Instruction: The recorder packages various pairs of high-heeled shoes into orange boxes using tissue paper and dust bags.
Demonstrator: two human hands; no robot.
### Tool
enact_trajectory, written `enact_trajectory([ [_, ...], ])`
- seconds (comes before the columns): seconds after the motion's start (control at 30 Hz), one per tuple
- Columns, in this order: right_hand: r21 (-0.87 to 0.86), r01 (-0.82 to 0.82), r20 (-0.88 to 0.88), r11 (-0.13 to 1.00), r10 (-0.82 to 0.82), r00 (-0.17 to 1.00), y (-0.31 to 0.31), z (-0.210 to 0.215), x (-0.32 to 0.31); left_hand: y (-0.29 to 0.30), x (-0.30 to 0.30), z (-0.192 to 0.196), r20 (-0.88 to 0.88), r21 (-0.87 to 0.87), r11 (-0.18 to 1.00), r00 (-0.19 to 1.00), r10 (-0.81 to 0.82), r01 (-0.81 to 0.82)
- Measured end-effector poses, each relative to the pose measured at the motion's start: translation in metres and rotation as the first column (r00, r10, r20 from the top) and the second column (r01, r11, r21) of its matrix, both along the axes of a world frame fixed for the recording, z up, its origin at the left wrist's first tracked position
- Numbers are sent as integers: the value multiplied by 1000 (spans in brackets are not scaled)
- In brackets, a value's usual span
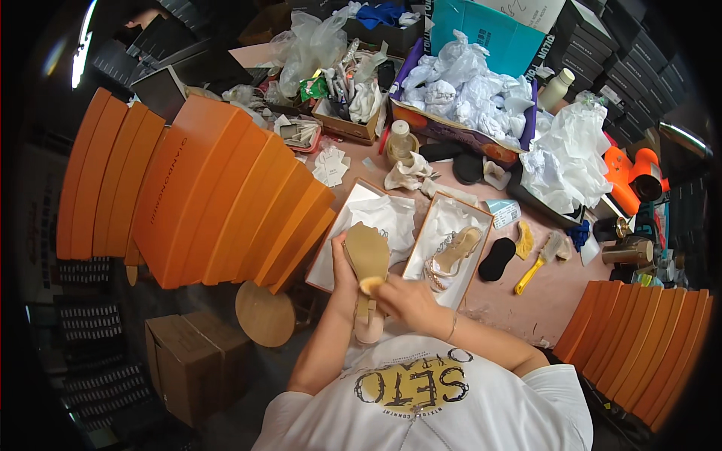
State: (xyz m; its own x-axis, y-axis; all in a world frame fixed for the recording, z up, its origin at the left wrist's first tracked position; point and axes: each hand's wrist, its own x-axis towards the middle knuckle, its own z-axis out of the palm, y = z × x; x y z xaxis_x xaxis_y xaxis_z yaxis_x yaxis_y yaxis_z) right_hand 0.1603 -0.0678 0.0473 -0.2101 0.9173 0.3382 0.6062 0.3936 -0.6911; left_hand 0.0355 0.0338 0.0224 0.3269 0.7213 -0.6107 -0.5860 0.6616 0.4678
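In front of my chest, a high-heeled sandal (366, 252) is turned so that its tan sole faces up. My left hand (344, 272) is closed around its side, and the pale heel end points toward my shirt. Pinched in my right hand (410, 302) is a small yellow sponge (371, 284), pressed against the narrow middle of the sole. Just beyond, an open shoebox (485, 225) contains the other sandal (456, 254) on white tissue. Left of it, partly behind my left hand, lies the other box half (322, 272), lined with white paper.
Orange shoeboxes (218, 188) lean in a stack at left; more orange boxes (639, 338) stand at right. A black oval pad (497, 259), a yellow sponge piece (525, 240) and a yellow-handled brush (530, 276) lie right. Behind stand a purple box (460, 135) of crumpled paper and a bottle (401, 141).
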Motion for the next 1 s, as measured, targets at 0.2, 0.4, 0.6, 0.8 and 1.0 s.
enact_trajectory([
  [0.2, -41, 167, 42, 985, -166, 985, 37, 17, 22, -11, 2, -2, 15, 207, 943, 963, -268, 259],
  [0.4, -40, 147, 105, 988, -143, 984, 57, 15, 49, -30, 11, 12, -7, 146, 905, 915, -403, 400],
  [0.6, 62, -47, 58, 997, 43, 997, 36, 24, 41, -29, 14, 9, -61, 172, 913, 929, -366, 371],
  [0.8, -40, -43, 46, 998, 45, 998, 9, 12, 43, -27, 6, -2, 12, 151, 932, 942, -336, 331],
  [1.0, 47, 147, -54, 988, -145, 988, 9, 11, 53, -27, 10, -4, -11, 178, 903, 918, -396, 392],
])
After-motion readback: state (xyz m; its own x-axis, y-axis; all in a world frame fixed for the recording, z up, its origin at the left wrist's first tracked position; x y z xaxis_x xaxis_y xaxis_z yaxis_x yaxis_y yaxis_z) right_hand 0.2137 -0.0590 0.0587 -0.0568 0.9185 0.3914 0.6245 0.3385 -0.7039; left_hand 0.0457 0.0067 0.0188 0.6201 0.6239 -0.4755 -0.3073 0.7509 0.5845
